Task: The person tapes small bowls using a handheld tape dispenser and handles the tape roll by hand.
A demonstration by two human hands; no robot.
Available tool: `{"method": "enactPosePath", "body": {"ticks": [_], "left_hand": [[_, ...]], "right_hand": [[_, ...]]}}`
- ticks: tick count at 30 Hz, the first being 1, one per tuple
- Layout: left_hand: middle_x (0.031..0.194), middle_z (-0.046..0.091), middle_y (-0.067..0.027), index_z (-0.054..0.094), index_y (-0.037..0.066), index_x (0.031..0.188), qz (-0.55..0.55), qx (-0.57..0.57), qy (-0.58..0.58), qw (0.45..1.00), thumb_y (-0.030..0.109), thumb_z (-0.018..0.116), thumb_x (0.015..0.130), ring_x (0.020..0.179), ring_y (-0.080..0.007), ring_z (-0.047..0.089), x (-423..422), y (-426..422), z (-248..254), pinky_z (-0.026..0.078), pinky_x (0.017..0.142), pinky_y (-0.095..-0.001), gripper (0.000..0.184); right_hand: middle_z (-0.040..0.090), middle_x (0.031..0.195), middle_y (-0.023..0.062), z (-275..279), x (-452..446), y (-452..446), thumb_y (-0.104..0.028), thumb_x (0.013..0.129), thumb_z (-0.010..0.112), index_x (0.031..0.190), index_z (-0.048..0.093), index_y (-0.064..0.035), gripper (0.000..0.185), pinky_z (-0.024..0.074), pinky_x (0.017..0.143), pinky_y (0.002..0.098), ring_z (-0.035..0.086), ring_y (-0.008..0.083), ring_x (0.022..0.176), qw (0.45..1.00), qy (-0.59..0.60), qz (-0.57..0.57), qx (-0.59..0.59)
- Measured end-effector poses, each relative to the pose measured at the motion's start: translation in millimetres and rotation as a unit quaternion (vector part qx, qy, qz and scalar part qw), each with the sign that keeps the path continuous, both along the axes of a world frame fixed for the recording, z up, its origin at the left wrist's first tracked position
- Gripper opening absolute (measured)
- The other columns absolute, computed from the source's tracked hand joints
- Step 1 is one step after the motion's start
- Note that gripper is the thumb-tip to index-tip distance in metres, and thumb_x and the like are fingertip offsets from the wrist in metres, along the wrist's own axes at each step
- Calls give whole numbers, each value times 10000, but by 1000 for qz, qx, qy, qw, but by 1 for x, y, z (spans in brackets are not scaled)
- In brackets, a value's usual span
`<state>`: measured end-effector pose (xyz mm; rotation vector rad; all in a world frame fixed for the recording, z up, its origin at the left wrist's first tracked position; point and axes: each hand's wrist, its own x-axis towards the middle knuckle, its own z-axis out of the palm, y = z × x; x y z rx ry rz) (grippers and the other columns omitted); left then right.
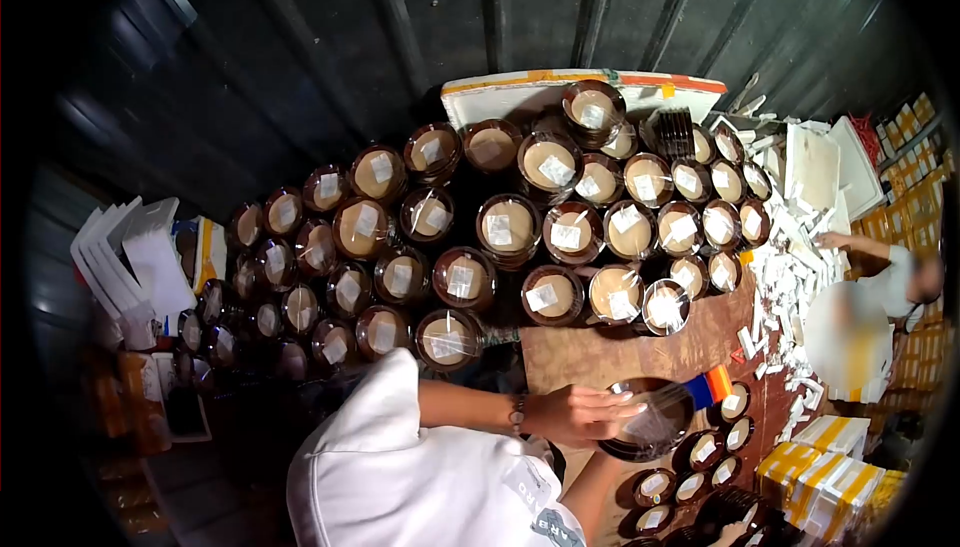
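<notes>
My left hand (pixel 585 413), wearing a bracelet at the wrist, reaches in from the left. Its fingers are stretched out flat over the near left side of a dark brown round plate (pixel 660 425) with shiny clear film on it. My right forearm (pixel 592 492) comes up from below toward the plate's underside; the right hand's fingers are hidden there. A blue and orange object (pixel 710 387) touches or sits just beside the plate's right rim; its kind is unclear. Behind stand many stacks of brown plates (pixel 460 280) wrapped in film, each with a beige disc and white label.
A brown board (pixel 570 355) lies under the work area. More wrapped plates (pixel 706 447) stand at right, near boxes with yellow tape (pixel 825 482). White scraps (pixel 795 277) are heaped beyond. Another person (pixel 890 282) is at far right, and another hand (pixel 737 531) shows at bottom right.
</notes>
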<state>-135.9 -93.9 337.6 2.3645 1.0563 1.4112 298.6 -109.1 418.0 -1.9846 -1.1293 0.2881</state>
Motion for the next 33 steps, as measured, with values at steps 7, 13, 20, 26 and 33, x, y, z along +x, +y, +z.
{"method": "enactPosePath", "body": {"ticks": [7,13,20,26,33], "left_hand": [[1402,634,-190,696,67,1200,300,40,93,949,47,647,881,1116,-323,720,-141,-38,-2,650,849,-391,323],[1500,542,-206,680,128,1102,523,-55,313,791,138,682,901,1249,-430,622,-328,-53,-89,559,977,-458,201],[1587,425,-195,626,146,1155,554,-128,326,755,155,575,970,1457,-436,411,-358,-40,-153,460,1106,-496,192],[1504,459,-305,612,48,1058,547,-206,262,768,50,615,810,1423,-507,401,-333,-38,-109,378,1159,-551,248],[1326,628,-258,768,-1,1035,493,-229,221,809,149,659,959,1176,-415,631,-351,-32,-105,521,998,-482,200]], "right_hand": [[608,900,102,-136,-281,84,-347,1094,546,1096,632,106,461,487,716,351,516,185,772,965,226,20,128],[718,1052,238,-165,-206,38,-431,1065,580,1210,649,173,625,550,844,371,639,247,874,963,210,-160,43],[659,1217,206,-138,-169,24,-514,1043,570,1316,593,143,712,556,909,407,643,284,984,923,324,-183,101],[588,872,31,-119,-174,21,-475,1079,511,1082,663,14,512,514,669,303,577,171,779,920,354,-96,138],[717,908,44,-152,-151,-38,-457,1074,525,1166,673,-68,427,595,673,316,684,152,735,748,650,-130,34]]}}
